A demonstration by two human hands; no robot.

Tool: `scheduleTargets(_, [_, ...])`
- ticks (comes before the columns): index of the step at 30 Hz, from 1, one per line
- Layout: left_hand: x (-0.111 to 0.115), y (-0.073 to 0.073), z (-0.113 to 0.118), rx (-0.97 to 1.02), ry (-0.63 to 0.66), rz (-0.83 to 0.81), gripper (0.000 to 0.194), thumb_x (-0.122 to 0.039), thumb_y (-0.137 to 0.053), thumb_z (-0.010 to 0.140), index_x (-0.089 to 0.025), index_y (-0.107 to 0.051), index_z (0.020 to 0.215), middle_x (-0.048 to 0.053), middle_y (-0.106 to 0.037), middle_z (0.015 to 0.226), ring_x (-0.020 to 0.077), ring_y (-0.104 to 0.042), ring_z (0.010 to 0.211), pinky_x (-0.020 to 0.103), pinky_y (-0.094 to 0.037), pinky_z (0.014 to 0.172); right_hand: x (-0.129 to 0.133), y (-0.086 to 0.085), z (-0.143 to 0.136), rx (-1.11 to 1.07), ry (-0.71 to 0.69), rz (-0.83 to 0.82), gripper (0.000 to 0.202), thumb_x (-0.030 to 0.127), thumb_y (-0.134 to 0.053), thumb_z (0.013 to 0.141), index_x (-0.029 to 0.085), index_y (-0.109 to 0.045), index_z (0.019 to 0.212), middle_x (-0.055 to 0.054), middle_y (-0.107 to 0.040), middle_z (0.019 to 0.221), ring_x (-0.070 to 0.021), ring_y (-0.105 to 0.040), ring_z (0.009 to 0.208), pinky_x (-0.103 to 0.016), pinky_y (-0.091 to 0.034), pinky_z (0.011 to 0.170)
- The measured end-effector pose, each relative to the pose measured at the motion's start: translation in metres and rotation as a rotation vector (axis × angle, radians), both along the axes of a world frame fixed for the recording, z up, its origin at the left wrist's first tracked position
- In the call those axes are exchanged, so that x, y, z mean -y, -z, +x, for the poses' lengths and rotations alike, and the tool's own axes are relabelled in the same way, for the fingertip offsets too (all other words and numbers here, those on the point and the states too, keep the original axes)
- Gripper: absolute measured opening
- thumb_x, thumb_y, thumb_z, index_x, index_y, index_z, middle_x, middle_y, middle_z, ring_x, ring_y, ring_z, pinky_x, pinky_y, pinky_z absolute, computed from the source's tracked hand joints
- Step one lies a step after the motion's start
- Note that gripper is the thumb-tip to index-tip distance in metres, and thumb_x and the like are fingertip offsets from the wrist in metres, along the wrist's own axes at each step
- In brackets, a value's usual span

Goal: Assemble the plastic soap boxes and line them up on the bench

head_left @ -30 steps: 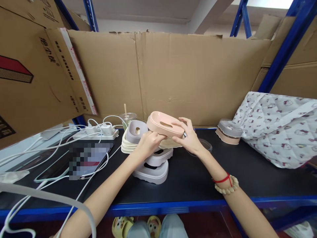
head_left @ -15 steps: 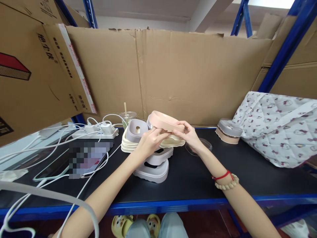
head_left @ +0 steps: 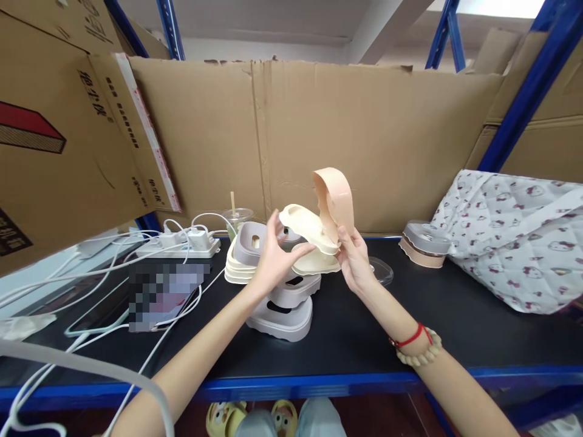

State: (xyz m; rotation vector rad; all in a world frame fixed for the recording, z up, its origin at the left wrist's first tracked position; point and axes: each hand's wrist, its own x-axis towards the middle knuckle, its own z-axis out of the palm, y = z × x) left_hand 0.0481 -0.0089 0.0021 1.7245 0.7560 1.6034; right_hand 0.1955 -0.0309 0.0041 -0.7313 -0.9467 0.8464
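The right hand (head_left: 356, 261) has its thumb and fingers closed at the near end of a pink shell (head_left: 344, 200) stood up on end, and the right end of a cream shell (head_left: 303, 223) sits at that same grip; whether both are pinched together is hard to tell. The left hand (head_left: 274, 258) is spread wide, thumb well away from the fingers, gripping nothing; its fingertips are at or just beside the cream shell's left end, contact unclear. So the cream shell bridges the space between the hands, with the pink shell rising at its right end. To handle this well, I would keep the right grip firm but light, since the walls look thin, and support the cream shell's free end with the left hand, lest it tip onto the lower cream shell (head_left: 315, 262) beneath. Further out, mauve trays (head_left: 289, 329) lie nearer the person, a cream stack (head_left: 237, 272) lies left of the left hand, and a clear lid (head_left: 382, 272) lies beyond the right wrist on the black tabletop (head_left: 364, 334).
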Motion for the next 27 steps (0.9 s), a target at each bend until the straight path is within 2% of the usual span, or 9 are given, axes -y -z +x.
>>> scheduleTargets(2, [0.005,-0.003,0.002,0.060,0.337,-0.243,0.075,-0.051,-0.075,0.063,-0.021,-0.045,0.125,0.016,-0.053,0.130,0.0286,-0.053,0.120,0.044,-0.048,0.095,0.000,0.002,0.000,0.086,0.062,0.044,0.047,0.059,-0.075,0.054,0.023,-0.054,0.078,0.001,-0.064,0.082,-0.0170,-0.063,0.079,-0.031,-0.053,0.070])
scheduleTargets(3, [0.008,-0.005,0.003,0.091,0.466,-0.324,0.070,-0.052,-0.074,0.064,-0.020,-0.048,0.120,0.016,-0.056,0.127,0.0284,-0.055,0.117,0.044,-0.048,0.095,0.001,0.003,0.000,0.151,0.105,0.071,0.047,0.057,-0.075,0.054,0.023,-0.054,0.079,0.000,-0.064,0.084,-0.0180,-0.063,0.083,-0.033,-0.053,0.075])
scheduleTargets(4, [0.010,-0.006,0.004,0.126,0.547,-0.375,0.066,-0.052,-0.074,0.064,-0.019,-0.052,0.116,0.015,-0.059,0.124,0.0281,-0.057,0.116,0.044,-0.048,0.095,0.001,0.005,0.000,0.227,0.158,0.101,0.046,0.055,-0.076,0.054,0.023,-0.055,0.080,-0.001,-0.063,0.087,-0.0194,-0.062,0.088,-0.036,-0.052,0.081])
scheduleTargets(6, [0.014,-0.007,0.006,0.201,0.598,-0.402,0.061,-0.050,-0.076,0.062,-0.019,-0.056,0.111,0.013,-0.063,0.120,0.0277,-0.058,0.114,0.043,-0.047,0.095,0.003,0.007,-0.001,0.403,0.281,0.167,0.043,0.051,-0.078,0.055,0.023,-0.058,0.081,-0.004,-0.061,0.096,-0.0232,-0.060,0.101,-0.041,-0.049,0.089])
scheduleTargets(10, [0.017,-0.007,0.009,0.295,0.602,-0.388,0.056,-0.047,-0.075,0.064,-0.019,-0.060,0.111,0.011,-0.065,0.118,0.0275,-0.058,0.114,0.040,-0.048,0.094,0.011,0.010,-0.003,0.667,0.457,0.263,0.035,0.045,-0.078,0.057,0.025,-0.062,0.081,-0.007,-0.054,0.102,-0.0284,-0.052,0.115,-0.045,-0.052,0.085])
scheduleTargets(15, [0.018,-0.011,0.009,0.343,0.548,-0.408,0.048,-0.040,-0.071,0.069,-0.020,-0.061,0.111,0.008,-0.066,0.117,0.0249,-0.058,0.113,0.037,-0.049,0.090,0.016,0.011,-0.006,0.713,0.563,0.302,0.033,0.042,-0.078,0.061,0.024,-0.061,0.083,-0.008,-0.049,0.109,-0.0263,-0.055,0.110,-0.038,-0.059,0.068])
scheduleTargets(21, [0.015,-0.015,0.005,0.389,0.435,-0.379,0.045,-0.031,-0.072,0.067,-0.018,-0.062,0.109,0.008,-0.068,0.111,0.0242,-0.059,0.110,0.036,-0.049,0.088,0.017,0.011,-0.006,0.750,0.542,0.324,0.031,0.042,-0.076,0.062,0.023,-0.060,0.081,-0.009,-0.043,0.117,-0.0272,-0.052,0.112,-0.030,-0.060,0.052])
scheduleTargets(27, [0.015,-0.019,0.002,0.500,0.285,-0.374,0.040,-0.030,-0.072,0.065,-0.019,-0.063,0.102,0.005,-0.068,0.111,0.0230,-0.058,0.112,0.035,-0.049,0.090,0.021,0.014,-0.010,0.804,0.506,0.342,0.023,0.042,-0.067,0.069,0.023,-0.062,0.081,-0.008,-0.045,0.112,-0.0237,-0.057,0.101,-0.030,-0.059,0.052])
